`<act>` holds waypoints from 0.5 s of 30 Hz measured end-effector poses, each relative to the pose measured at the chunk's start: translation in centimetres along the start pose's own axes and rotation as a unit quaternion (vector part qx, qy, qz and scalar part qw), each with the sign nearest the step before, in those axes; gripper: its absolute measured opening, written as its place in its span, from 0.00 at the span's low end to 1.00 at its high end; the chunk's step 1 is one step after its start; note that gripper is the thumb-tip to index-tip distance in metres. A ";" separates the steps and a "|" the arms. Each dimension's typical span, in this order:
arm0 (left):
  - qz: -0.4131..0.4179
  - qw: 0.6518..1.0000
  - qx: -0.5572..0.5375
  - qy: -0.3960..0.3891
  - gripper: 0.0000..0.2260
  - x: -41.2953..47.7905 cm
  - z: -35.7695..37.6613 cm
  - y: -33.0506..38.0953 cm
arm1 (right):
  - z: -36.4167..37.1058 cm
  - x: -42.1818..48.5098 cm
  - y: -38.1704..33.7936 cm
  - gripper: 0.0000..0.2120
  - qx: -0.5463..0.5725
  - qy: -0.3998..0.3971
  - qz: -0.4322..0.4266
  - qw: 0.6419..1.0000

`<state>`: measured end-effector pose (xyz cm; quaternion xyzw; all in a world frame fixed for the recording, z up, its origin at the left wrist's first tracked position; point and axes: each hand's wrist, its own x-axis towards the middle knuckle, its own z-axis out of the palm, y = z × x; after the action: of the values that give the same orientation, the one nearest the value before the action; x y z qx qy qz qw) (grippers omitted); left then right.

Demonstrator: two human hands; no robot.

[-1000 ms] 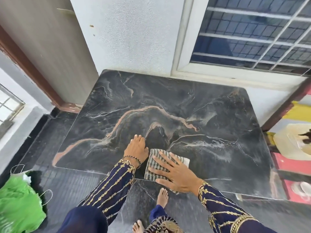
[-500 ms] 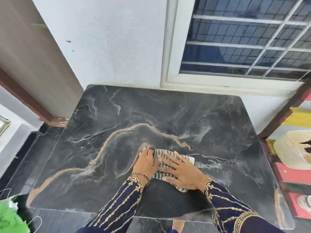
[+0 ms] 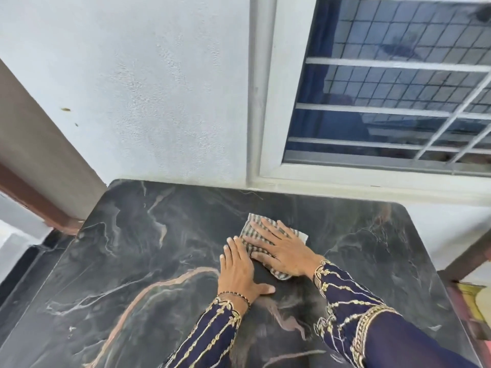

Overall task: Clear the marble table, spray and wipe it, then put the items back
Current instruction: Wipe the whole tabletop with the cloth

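Observation:
The black marble table (image 3: pixel 138 261) with pale and orange veins fills the lower part of the view. A striped grey-and-white cloth (image 3: pixel 251 223) lies flat on it, toward the far edge and a little right of the middle. My right hand (image 3: pixel 281 248) presses on the cloth with its fingers spread and straight. My left hand (image 3: pixel 237 272) lies flat on the marble just left of the cloth, its fingertips touching the cloth's near-left edge. Nothing else stands on the tabletop.
A white wall (image 3: pixel 159 102) runs along the table's far edge, with a barred window (image 3: pixel 385 102) above its right half. A brown door frame (image 3: pixel 32 197) and dark floor lie to the left. Red and yellow furniture (image 3: pixel 470 301) stands at the table's right.
Both hands have pushed the cloth away from me, from near the table's front edge to close by its far edge. The view has tilted up toward the wall and window.

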<state>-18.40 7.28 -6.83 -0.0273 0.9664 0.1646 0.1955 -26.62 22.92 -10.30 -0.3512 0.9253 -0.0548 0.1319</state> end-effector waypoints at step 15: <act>-0.105 0.980 0.124 -0.116 0.62 3.7 -1.9 3.4 | -2.9 6.3 6.9 0.42 0.009 -0.018 0.047 0.999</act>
<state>-22.89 9.92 -5.53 -0.0850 0.9419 0.0238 0.3240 -36.35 23.96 -10.12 -0.3072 0.9377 -0.0501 0.1541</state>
